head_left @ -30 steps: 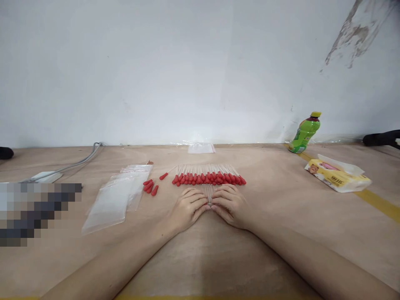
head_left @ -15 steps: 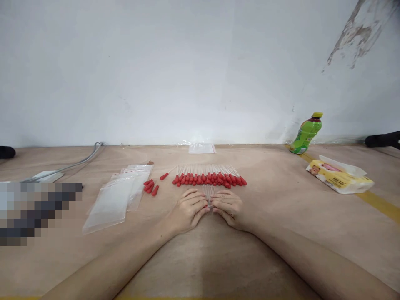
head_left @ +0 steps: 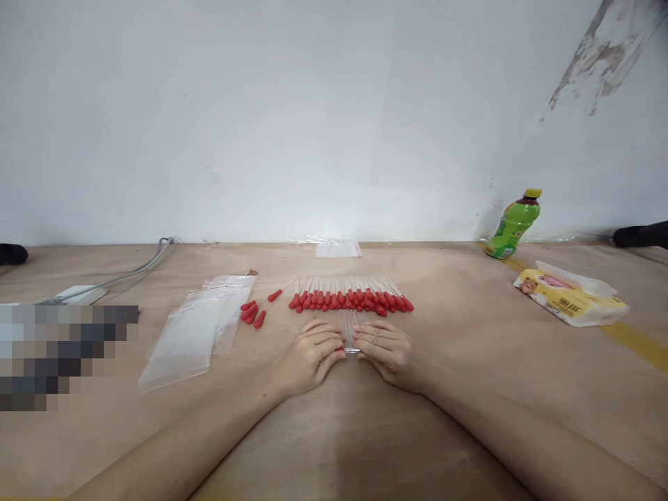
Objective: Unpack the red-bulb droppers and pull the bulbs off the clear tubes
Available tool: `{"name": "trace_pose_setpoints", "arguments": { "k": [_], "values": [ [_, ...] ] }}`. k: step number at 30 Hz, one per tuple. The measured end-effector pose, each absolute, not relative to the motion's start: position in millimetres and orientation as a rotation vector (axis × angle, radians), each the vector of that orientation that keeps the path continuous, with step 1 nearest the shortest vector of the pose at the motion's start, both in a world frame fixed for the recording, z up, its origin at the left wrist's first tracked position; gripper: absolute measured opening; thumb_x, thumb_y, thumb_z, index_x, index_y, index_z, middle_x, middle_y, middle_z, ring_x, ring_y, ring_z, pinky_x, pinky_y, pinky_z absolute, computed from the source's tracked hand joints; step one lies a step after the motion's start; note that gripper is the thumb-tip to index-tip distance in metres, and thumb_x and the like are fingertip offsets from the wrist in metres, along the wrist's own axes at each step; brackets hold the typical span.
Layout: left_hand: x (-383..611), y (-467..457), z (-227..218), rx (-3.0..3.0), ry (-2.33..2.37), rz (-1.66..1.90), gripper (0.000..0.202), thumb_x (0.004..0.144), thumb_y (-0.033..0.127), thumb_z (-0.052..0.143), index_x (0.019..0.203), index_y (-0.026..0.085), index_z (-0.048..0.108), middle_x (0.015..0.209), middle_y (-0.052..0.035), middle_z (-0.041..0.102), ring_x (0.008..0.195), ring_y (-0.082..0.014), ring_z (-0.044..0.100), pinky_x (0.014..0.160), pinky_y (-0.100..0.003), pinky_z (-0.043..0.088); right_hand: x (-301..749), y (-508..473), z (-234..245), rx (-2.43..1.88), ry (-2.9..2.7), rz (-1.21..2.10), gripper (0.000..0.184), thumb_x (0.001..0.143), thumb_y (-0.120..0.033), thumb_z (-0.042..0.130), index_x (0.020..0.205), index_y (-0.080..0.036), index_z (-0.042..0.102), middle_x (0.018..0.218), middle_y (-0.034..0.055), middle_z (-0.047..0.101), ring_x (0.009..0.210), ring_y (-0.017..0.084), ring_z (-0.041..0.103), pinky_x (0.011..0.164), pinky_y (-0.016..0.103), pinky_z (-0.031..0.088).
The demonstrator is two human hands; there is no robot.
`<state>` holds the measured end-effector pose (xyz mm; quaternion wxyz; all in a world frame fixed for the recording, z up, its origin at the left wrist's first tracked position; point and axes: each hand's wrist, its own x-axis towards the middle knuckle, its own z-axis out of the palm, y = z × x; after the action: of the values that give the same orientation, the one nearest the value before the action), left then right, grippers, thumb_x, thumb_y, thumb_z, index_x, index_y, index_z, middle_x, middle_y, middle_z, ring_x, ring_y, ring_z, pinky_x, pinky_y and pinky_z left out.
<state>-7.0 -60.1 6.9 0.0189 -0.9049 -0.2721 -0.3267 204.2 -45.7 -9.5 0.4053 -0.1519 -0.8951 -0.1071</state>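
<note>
Thin clear tubes [head_left: 349,325]: bunched together, just below the middle of the frame
Left hand [head_left: 313,353]: holding the tubes' left side with bent, narrow fingers
Right hand [head_left: 390,351]: holding the right side, also with bent, narrow fingers
Red-ended droppers [head_left: 348,300]: lying in a row above the tubes

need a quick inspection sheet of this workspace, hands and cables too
Surface: brown, wood-look worktop with a yellow stripe at right
Work things: red-bulbed droppers in a row; loose red bulbs and clear plastic bags to their left
Clutter: green bottle, yellow tissue pack
Grip: left hand and right hand flank thin clear tubes; firmness unclear
Cables: grey cable at left
Surroundings: white wall, damaged patch upper right
</note>
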Motion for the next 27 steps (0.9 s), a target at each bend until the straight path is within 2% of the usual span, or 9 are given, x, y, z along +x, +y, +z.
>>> {"name": "trace_pose_setpoints", "arguments": {
  "k": [10,17,20,23,27],
  "values": [
    [-11,-65,10,-2.741,-0.742,-0.975,0.012,0.084,0.023,0.050,0.088,0.016,0.059,0.091,-0.0064,0.066,0.095,-0.0182,0.057,0.086,-0.034,0.043,205,-49,-8,-0.332,-2.249,-0.275,0.022,0.082,-0.013,0.051,0.103,-0.014,0.058,0.100,0.0086,0.066,0.101,0.016,0.058,0.091,0.033,0.045],
    [-32,-58,22,-2.519,-0.616,-0.827,0.014,0.085,0.024,0.049,0.085,0.017,0.061,0.090,-0.0032,0.068,0.092,-0.0182,0.057,0.085,-0.035,0.040,211,-46,-6,-0.357,-2.225,-0.154,0.021,0.082,-0.013,0.049,0.101,-0.016,0.059,0.096,0.0072,0.067,0.100,0.017,0.058,0.089,0.033,0.045],
    [-69,-38,38,-2.367,-1.028,-0.889,0.022,0.087,0.026,0.044,0.082,0.019,0.064,0.090,-0.0046,0.067,0.083,-0.0176,0.057,0.077,-0.032,0.043,219,-39,-5,-0.629,-2.058,-0.085,0.021,0.084,-0.016,0.047,0.100,-0.018,0.060,0.083,0.0055,0.066,0.084,0.017,0.060,0.076,0.032,0.048],
    [-107,-16,60,-2.180,-1.653,-0.846,0.029,0.083,0.035,0.043,0.080,0.018,0.067,0.083,-0.0070,0.064,0.082,-0.0192,0.057,0.070,-0.029,0.045,220,-33,-7,-0.891,-2.000,-0.083,0.021,0.084,-0.022,0.046,0.097,-0.018,0.063,0.063,0.0025,0.057,0.061,0.014,0.053,0.060,0.029,0.043],
    [-131,-3,79,-2.155,-2.139,-0.495,0.033,0.081,0.037,0.040,0.078,0.018,0.066,0.069,-0.0055,0.062,0.076,-0.0211,0.058,0.063,-0.028,0.043,218,-34,-8,-1.038,-2.066,-0.049,0.025,0.083,-0.019,0.042,0.100,-0.015,0.060,0.067,0.0034,0.056,0.064,0.015,0.050,0.062,0.030,0.038]
  ]
}}
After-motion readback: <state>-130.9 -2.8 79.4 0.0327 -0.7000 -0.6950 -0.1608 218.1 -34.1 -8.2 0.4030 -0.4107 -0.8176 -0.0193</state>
